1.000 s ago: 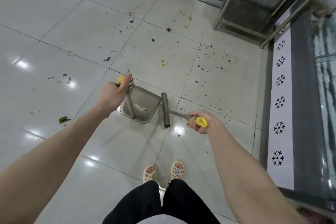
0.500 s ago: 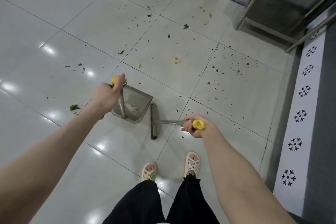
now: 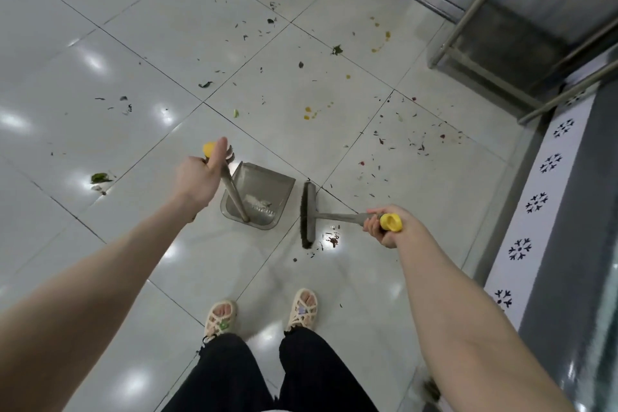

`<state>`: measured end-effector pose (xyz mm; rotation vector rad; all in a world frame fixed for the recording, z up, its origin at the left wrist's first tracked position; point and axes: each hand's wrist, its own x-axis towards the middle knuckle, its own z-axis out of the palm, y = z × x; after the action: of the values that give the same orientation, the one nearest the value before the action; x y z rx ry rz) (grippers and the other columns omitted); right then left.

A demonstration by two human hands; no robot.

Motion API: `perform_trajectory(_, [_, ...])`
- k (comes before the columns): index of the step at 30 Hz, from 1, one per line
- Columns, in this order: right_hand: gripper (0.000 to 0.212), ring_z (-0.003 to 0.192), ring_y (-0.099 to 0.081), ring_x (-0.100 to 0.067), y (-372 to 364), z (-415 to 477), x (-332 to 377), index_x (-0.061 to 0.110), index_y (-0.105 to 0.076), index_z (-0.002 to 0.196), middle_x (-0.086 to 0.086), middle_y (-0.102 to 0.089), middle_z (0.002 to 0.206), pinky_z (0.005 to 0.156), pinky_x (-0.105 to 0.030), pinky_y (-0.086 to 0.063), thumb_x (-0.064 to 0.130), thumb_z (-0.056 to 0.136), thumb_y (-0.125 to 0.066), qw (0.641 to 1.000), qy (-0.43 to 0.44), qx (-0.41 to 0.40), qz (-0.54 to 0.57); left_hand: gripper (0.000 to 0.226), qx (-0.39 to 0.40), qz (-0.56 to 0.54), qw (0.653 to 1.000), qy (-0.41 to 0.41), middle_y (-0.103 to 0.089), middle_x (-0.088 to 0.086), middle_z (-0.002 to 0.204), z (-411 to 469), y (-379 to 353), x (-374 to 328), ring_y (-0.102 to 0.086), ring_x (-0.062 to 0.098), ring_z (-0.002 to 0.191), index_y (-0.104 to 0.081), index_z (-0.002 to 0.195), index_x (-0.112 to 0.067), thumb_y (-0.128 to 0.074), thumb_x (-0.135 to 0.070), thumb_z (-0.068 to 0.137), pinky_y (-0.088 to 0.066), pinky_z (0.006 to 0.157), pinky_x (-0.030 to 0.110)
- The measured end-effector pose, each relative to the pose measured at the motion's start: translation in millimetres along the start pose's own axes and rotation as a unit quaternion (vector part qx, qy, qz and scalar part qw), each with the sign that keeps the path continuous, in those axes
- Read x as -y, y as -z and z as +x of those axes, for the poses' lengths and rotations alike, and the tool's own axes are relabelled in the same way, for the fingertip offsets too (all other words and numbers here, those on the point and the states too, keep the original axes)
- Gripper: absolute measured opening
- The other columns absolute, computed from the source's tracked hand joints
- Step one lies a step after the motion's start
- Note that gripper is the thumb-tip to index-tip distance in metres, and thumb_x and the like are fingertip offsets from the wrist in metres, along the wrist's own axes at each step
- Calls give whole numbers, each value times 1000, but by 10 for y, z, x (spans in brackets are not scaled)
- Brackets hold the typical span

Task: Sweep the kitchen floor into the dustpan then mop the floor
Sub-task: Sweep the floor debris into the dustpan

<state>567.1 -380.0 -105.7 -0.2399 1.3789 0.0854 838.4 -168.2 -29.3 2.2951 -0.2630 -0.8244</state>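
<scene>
Head view. Gripped the upright handle of the dustpan in the left hand, at 9 o'clock from the middle, thumb raised beside the yellow cap. Closed the right hand round the yellow end of the broom, at 4 o'clock.

Stood the dustpan on the floor just left of the middle, with pale dust inside, and the broom's head just beside it, apart, bristles toward the pan.

Judged the risks so:
- Could miss the dark crumbs behind the head, on the side away from the pan, unless lifted over first.
- Could smear the yellow spots at 12 o'clock, if wet.

Not yet gathered the scraps at 2 o'clock, nor the green leaf at 9 o'clock.
</scene>
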Motion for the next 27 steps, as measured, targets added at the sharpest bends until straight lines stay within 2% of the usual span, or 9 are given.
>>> perform_trajectory(5, [19,23,-43,-10,484,-69,298,8,-42,80,-8,-43,43,25,-16,-37,14,98,-43,999,-8,-24,20,72,1,1,1000,1,-43,12,66,-86,-321,-234,-42,25,53,-45,63,-7,-37,-75,85,-37,55,31])
perform_trajectory(9, [18,25,-43,-9,675,-156,398,10,-41,79,-2,-39,61,26,-14,-37,9,97,-42,999,14,-37,15,80,14,10,1000,-19,-44,12,65,-169,-495,-421,-46,26,55,-46,66,-8,-31,-87,68,-42,59,36])
perform_trajectory(12, [18,26,-44,-7,734,-319,472,7,-42,79,-5,-42,46,27,-14,-38,10,97,-44,999,15,-25,-15,71,23,-4,999,-36,-45,5,60,-182,-617,-521,-42,25,61,-45,62,-7,-37,-73,87,-39,57,33])
perform_trajectory(14, [18,26,-44,-7,759,-409,503,8,-42,79,-4,-42,42,27,-12,-38,11,97,-45,1000,23,-17,-11,67,20,-15,999,-45,-45,1,58,-205,-647,-581,-39,25,63,-44,61,-7,-38,-66,92,-36,55,31])
perform_trajectory(18, [16,27,-45,-8,654,-378,477,9,-42,82,-3,-44,42,28,-13,-37,13,97,-45,999,41,10,34,66,20,-14,998,-50,-43,11,66,-142,-574,-581,-40,25,63,-49,70,-7,-38,-69,90,-36,57,33])
perform_trajectory(23, [11,28,-44,-8,269,-209,409,6,-42,90,-4,-44,45,28,-13,-37,13,96,-46,995,51,50,73,70,15,0,998,-60,-42,12,71,38,-350,-559,-41,24,61,-50,74,-10,-36,-78,78,-37,56,33])
perform_trajectory(27, [7,28,-42,-8,-75,-3,378,4,-43,93,-5,-43,48,28,-14,-37,10,94,-47,990,41,76,107,64,6,9,998,-60,-41,13,72,181,-200,-546,-41,25,60,-50,75,-9,-37,-70,88,-38,56,33])
